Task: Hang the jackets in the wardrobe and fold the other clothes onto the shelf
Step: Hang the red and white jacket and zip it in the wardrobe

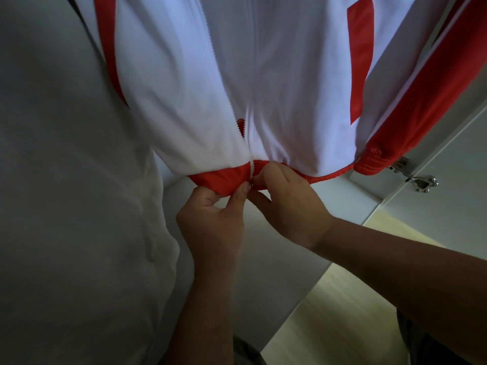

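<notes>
A white track jacket [184,83] with red panels and a red hem hangs in front of me, its front zipper running down the middle and parted near the bottom. My left hand [213,219] pinches the red hem on the left side of the zipper. My right hand [287,201] grips the hem on the right side, fingers curled at the zipper's bottom end. The two hands meet at the zipper base. A red sleeve [421,101] with a white stripe hangs at the right. The hanger and rail are out of view.
A pale garment [73,206] hangs close on the left. Behind the jacket is the white wardrobe interior with a shelf board [342,196]. A metal door hinge [419,177] sits at the right on the wardrobe door. Light wooden floor [342,312] shows below.
</notes>
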`<action>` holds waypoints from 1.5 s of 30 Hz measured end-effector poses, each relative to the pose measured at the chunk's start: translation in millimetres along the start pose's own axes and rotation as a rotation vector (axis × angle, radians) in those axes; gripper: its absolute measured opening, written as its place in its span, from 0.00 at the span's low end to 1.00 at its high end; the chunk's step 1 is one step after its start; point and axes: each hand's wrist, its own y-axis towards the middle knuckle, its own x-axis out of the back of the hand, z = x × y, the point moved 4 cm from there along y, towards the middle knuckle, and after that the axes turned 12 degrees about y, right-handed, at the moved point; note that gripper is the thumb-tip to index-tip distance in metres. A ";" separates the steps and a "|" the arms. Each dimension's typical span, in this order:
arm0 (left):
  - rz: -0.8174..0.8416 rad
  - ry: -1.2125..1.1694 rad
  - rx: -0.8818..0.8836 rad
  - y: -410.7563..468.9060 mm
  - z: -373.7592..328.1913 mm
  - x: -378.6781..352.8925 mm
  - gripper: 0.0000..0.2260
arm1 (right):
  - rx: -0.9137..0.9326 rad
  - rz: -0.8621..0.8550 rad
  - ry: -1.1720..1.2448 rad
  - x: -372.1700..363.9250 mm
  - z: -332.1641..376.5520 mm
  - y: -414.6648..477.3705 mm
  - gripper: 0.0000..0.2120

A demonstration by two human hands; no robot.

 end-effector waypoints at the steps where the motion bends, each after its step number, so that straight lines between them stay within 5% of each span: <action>1: 0.006 0.014 -0.002 0.8 1.4 -0.5 0.09 | 0.015 0.006 -0.010 0.3 -1.3 1.0 0.15; 6: 0.035 0.055 0.038 3.9 10.6 -0.5 0.08 | 0.066 0.073 -0.048 -7.3 -10.0 -1.1 0.18; 12: 0.066 0.050 0.118 7.7 21.8 -1.7 0.07 | 0.100 0.187 -0.004 -23.9 -22.2 -4.9 0.09; 23: 0.128 0.101 -0.025 16.6 29.2 -4.2 0.06 | 0.323 0.129 -0.155 -15.1 -7.0 4.7 0.06; 31: 0.153 -0.053 0.193 20.0 51.3 -13.9 0.05 | 0.173 0.317 -0.078 -23.9 -11.1 15.0 0.07; 36: 0.314 -0.413 0.351 21.3 63.8 -31.4 0.13 | 0.094 0.243 -0.121 -21.0 -13.1 16.2 0.06; 41: 0.253 -0.380 0.286 23.4 62.3 -47.3 0.07 | 0.011 0.217 -0.204 -15.5 -10.6 21.4 0.02; 45: 0.160 -0.243 0.220 24.4 63.0 -54.1 0.11 | -0.062 -0.123 -0.211 19.0 -3.1 56.3 0.06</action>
